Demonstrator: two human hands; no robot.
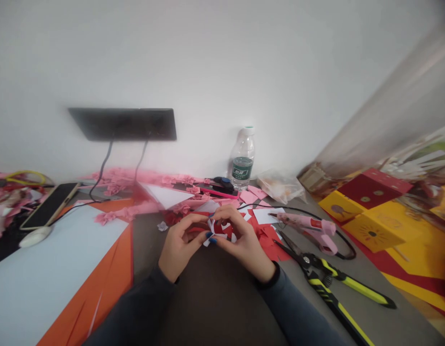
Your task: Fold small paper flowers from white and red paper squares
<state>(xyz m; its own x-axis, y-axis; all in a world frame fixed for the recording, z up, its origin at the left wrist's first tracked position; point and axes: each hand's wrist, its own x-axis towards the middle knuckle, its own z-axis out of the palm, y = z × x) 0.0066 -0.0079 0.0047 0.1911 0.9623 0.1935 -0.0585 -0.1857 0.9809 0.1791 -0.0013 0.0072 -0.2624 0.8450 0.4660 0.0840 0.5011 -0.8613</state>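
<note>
Left hand [184,244] and right hand [242,240] meet over the grey tabletop [222,302], thumbs and fingers pinched in on small folded white paper [219,235] between them! Bare surface runs back between the forearms, the orange sheet's [117,259] edge bounding the left, black-and-yellow shears [308,264] the right. Both hands arch, wrists angled inward, blue thumbnails close together. Fingers cover much of the folded piece, so its full shape is hard to read; red scraps [270,242] sit partly hidden behind, and one shears handle runs out of frame.
</note>
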